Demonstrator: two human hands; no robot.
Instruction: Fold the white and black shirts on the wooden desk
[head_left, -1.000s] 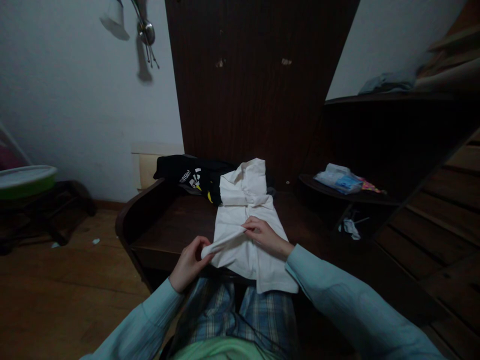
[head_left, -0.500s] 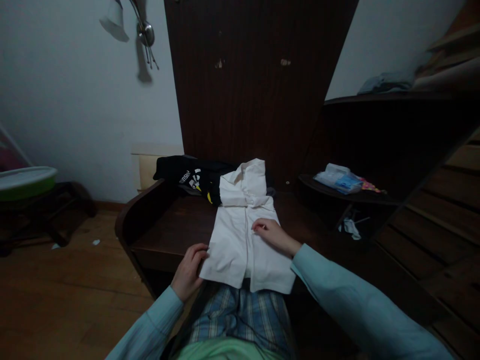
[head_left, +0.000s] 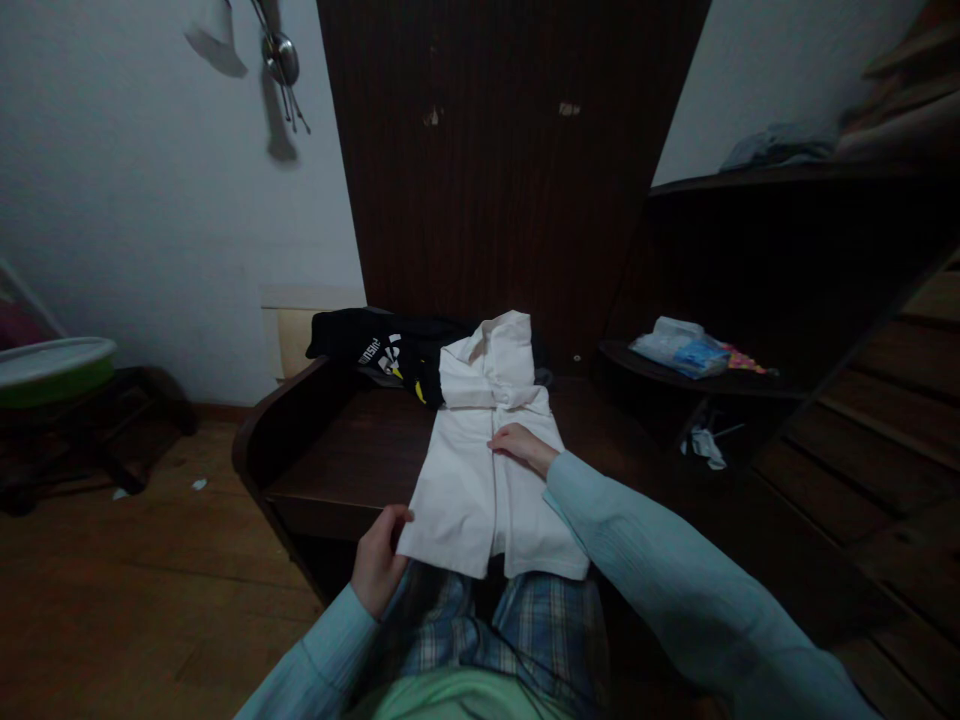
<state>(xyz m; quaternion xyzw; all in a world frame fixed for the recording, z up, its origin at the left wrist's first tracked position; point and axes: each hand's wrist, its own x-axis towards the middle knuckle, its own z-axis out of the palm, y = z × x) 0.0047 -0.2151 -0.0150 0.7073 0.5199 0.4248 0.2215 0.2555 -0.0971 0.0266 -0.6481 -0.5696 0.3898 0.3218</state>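
Observation:
A white jacket (head_left: 456,490) with a collar, a belted waist and a split front lies flat on a dark wooden bench (head_left: 337,455), its hem toward me. My left hand (head_left: 380,560) is closed on the left edge near the hem, thumb and fingers pinching the cloth. My right hand (head_left: 523,447) rests on the jacket below the waist, fingertips pinched together at the front edge. Its sleeves do not show. A black garment (head_left: 375,345) with white and yellow print lies behind it to the left, partly under the jacket.
On the right, a corner shelf (head_left: 720,388) holds a plastic packet (head_left: 679,350). Folded cloth (head_left: 780,148) lies on the shelf above. A green-rimmed basin (head_left: 56,370) stands on a low stool at far left. The bench's curved armrest (head_left: 251,440) rises at its left end.
My right hand has moved slightly left and up, to the jacket's front edge. My left hand has stayed at the left edge near the hem. The view has shifted a little.

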